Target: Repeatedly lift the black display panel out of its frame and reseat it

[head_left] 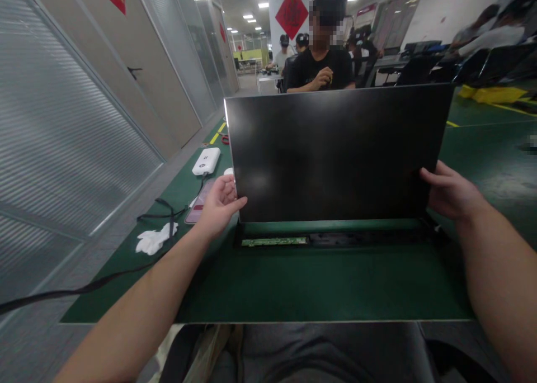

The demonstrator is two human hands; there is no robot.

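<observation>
A dark flat display panel [339, 154] stands tilted up in front of me, its wide face toward me. My left hand [222, 204] grips its lower left edge, thumb on the front and fingers curled at the side. On the lower right edge my right hand [448, 190] holds it the same way, with most fingers hidden behind. Below the panel's bottom edge a black frame [369, 237] lies on the table, and a narrow green circuit board [274, 241] sits along its left part. The panel hides whatever is behind it.
The green table [327, 288] carries a white power bank [206, 161], a phone [199, 204], a crumpled white tissue [155, 239] and a black strap [100, 282] on the left. Red-handled scissors [225, 139] lie farther back. Across the table is a person [321, 64]; yellow material [490, 94] lies far right.
</observation>
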